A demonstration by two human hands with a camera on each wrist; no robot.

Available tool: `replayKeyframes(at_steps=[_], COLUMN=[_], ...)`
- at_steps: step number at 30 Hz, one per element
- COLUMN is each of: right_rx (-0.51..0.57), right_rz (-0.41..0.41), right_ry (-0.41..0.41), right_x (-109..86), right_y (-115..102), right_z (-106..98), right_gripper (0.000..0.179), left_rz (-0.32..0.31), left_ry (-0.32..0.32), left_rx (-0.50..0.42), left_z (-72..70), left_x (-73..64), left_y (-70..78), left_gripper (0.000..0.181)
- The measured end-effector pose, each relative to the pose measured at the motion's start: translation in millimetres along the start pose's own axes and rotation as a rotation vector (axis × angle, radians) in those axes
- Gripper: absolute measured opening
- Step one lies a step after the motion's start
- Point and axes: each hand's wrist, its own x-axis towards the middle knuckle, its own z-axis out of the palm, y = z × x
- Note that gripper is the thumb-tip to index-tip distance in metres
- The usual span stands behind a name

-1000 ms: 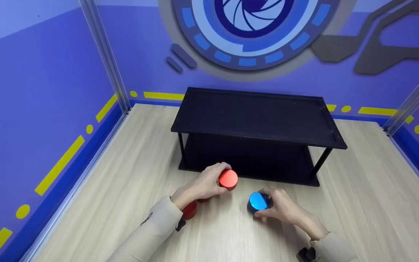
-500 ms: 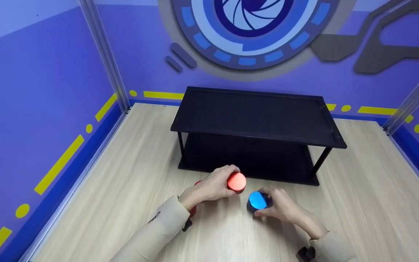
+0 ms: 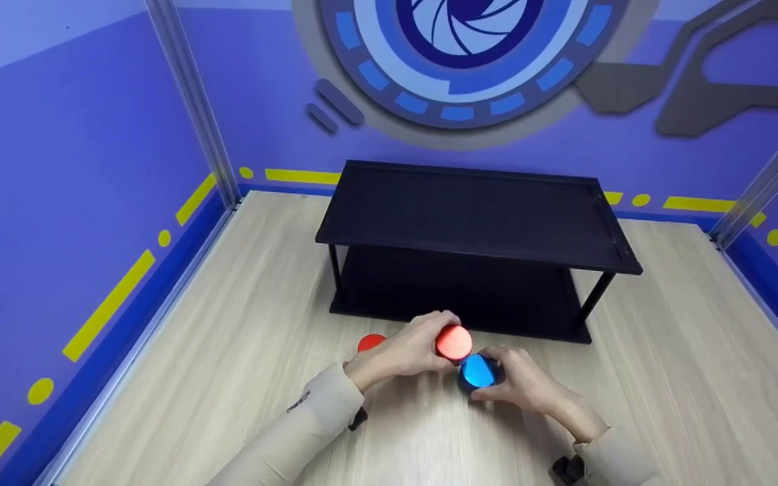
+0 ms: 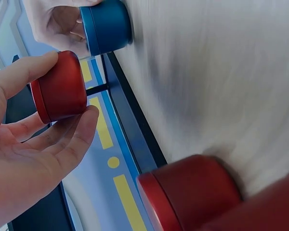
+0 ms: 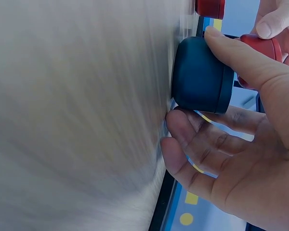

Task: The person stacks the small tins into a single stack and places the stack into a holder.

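Red tin (image 3: 454,343), gripped by the left hand (image 3: 415,349), is held above the table (image 3: 261,290), close beside the blue tin (image 3: 477,372) — which the right hand (image 3: 527,383) grips. It looks light, stiff, perhaps slippery — best taken round its sides, below the lid (image 4: 39,101).

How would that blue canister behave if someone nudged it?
The blue canister would probably slide rather than tip: it's squat and upright. Its smooth, glossy finish may feel slippery. If laid over, its round sides suggest it could roll.
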Motion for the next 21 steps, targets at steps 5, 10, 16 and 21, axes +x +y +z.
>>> replayKeyframes(at_steps=[5,10,16,21], right_rx=[-0.008,-0.011,-0.009,-0.013], right_rz=[-0.005,-0.011,-0.001,0.005], right_ry=[0.020,0.021,0.011,0.013], right_x=[-0.6,-1.0,-0.9,-1.6], right_y=[0,-1,-1,-1], right_z=[0,0,0,0], right_gripper=[0.056,0.057,0.061,0.059], left_rz=[0.019,0.024,0.037,0.043], left_ry=[-0.015,-0.036,-0.049,-0.066], left_rx=[0.004,-0.008,0.018,0.012], left_z=[3.9,9.2,15.5,19.0], left_x=[3.2,6.4,9.9,11.8], left_y=[3.4,6.5,9.2,11.4], left_gripper=[0.057,0.056,0.056,0.055])
